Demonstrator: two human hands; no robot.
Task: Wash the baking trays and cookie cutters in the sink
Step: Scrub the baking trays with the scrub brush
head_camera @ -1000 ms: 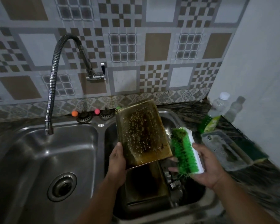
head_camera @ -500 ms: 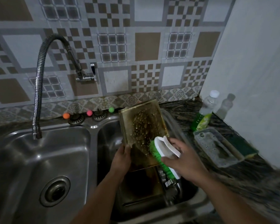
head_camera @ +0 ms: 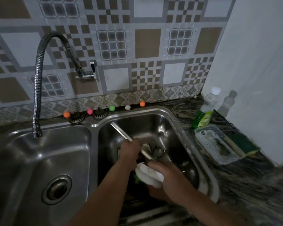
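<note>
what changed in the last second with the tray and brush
The left hand has lowered the tray from upright, face to the camera, down into the right basin, so only its thin edge shows. The right hand turned the brush bristles-down and brought it low beside the left hand. Both grips unchanged; bottle and soap dish stayed put.

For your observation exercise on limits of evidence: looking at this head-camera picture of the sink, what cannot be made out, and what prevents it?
- Baking tray: seen edge-on, its surface hidden; left hand covers the lower end.
- Scrub brush: bristles mostly hidden beneath its white back and the right hand.
- Right basin bottom: dark, blocked by both arms; items there unidentifiable.
- Dish soap bottle: label print too small.
</note>
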